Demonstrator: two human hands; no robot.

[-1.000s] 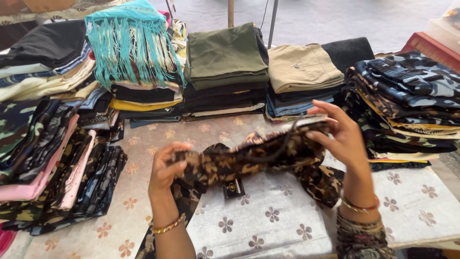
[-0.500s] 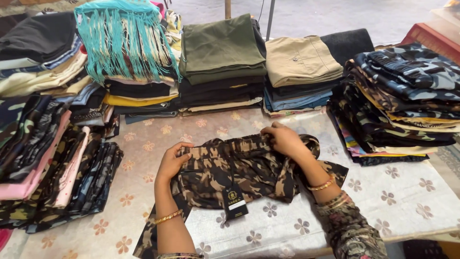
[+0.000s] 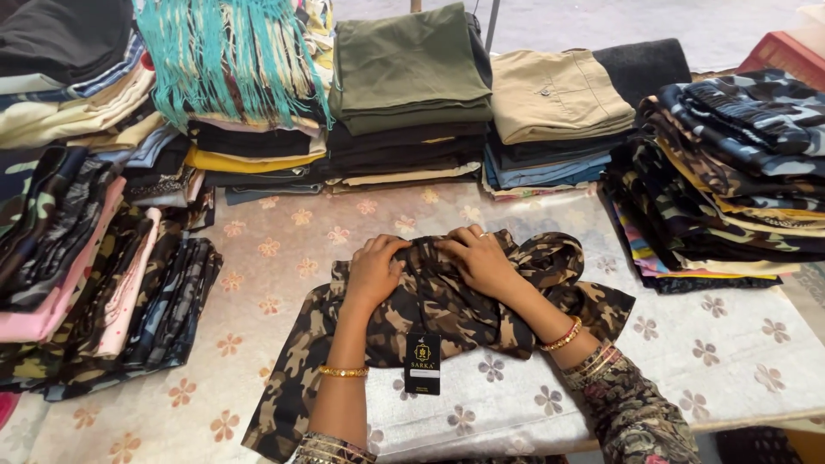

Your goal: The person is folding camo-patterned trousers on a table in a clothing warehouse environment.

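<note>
Hands: left hand [image 3: 375, 271], right hand [image 3: 479, 258] flat, fingers spread, pressing camouflage garment [image 3: 447, 314]; neither gripping.

The camouflage garment [image 3: 447, 309] under both hands is soft woven cloth, matt and creased into folds, with a black card tag [image 3: 422, 363] of smooth paper hanging from it. The table cover [image 3: 284, 249] looks like a slightly glossy, embossed plastic or coated cloth with a flower print. The bangle on the left wrist [image 3: 344, 371] is shiny gold-coloured metal. Along the far edge, the olive stack [image 3: 411, 69] and the khaki stack [image 3: 559, 94] are matt, thick cotton-like cloth. The turquoise piece [image 3: 228, 51] at the far left corner is stringy, fringed yarn.
</note>
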